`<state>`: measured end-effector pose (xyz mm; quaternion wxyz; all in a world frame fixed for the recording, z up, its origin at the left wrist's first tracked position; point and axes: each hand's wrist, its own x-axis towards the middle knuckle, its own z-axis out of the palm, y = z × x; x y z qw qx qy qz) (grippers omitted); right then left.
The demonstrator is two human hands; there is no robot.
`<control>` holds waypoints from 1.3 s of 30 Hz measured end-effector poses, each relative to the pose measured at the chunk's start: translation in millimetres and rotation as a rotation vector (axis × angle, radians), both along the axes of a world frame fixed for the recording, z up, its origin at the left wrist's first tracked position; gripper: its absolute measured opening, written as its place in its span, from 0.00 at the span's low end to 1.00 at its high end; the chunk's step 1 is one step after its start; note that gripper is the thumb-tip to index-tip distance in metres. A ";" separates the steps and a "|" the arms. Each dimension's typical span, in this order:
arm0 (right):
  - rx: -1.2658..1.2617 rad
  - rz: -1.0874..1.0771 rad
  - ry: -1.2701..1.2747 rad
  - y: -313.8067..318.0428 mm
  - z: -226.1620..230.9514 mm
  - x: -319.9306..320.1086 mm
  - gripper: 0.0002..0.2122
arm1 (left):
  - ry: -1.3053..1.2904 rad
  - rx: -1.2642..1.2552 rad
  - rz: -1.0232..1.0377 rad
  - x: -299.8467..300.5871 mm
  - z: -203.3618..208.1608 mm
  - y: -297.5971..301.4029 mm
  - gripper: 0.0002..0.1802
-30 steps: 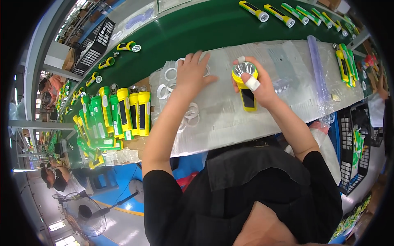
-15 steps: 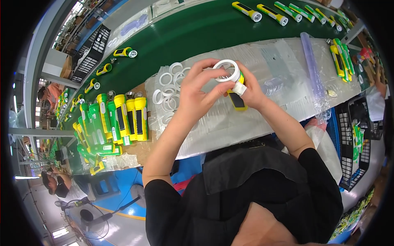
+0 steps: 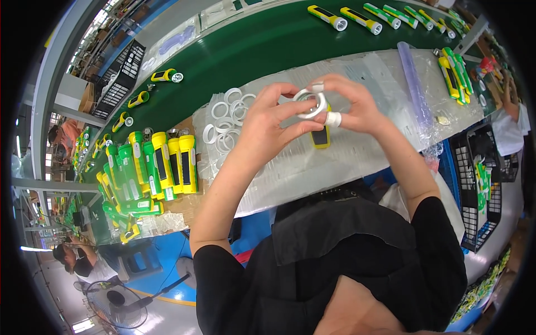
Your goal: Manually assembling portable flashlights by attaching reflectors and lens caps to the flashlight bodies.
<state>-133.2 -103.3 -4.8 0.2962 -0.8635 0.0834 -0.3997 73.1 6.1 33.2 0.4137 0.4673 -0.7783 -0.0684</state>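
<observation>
A white ring (image 3: 304, 113) is held between my two hands over the plastic-covered bench. My left hand (image 3: 272, 120) pinches its left side, with fingertips reaching into the opening. From the right, my right hand (image 3: 353, 106) curls thumb and fingers round the ring; white wraps cover two of its fingertips. Something clear and shiny shows inside the ring. Directly below the hands is a yellow flashlight (image 3: 320, 138) with a dark panel; its upper end is hidden, so I cannot tell whether it meets the ring. Several loose white rings (image 3: 210, 134) lie left of my left hand.
Yellow and green flashlights (image 3: 159, 162) crowd the bench's left end; more (image 3: 455, 75) lie at right. Beyond runs a green conveyor belt (image 3: 234, 56) carrying spaced flashlights. A clear plastic roll (image 3: 414, 84) lies right of my hands. Black crates (image 3: 472, 184) stand at right.
My right hand has shifted its grip, from low beside the flashlight to fingers arched over the ring's far side. The ring has tilted and sits slightly lower. The view has shifted a little.
</observation>
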 end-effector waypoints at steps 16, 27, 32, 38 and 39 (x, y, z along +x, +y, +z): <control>-0.017 0.168 0.885 -17.7 112.3 -14.4 0.14 | 0.166 0.044 -0.105 -41.8 -21.9 -20.4 0.21; -0.059 -0.367 1.059 5.4 115.9 2.5 0.16 | 0.089 0.067 -0.037 -40.4 -20.5 -28.1 0.22; -0.096 0.148 0.442 -21.2 76.6 -15.0 0.18 | 0.108 -0.049 -0.078 -35.8 -26.6 -29.2 0.22; -0.186 -0.181 0.615 -3.4 84.2 -27.4 0.17 | 0.276 0.031 -0.135 -44.9 -27.9 -36.0 0.41; -0.138 -0.159 0.516 7.2 88.4 -26.1 0.18 | 0.463 0.057 -0.157 -41.2 -24.1 -26.2 0.50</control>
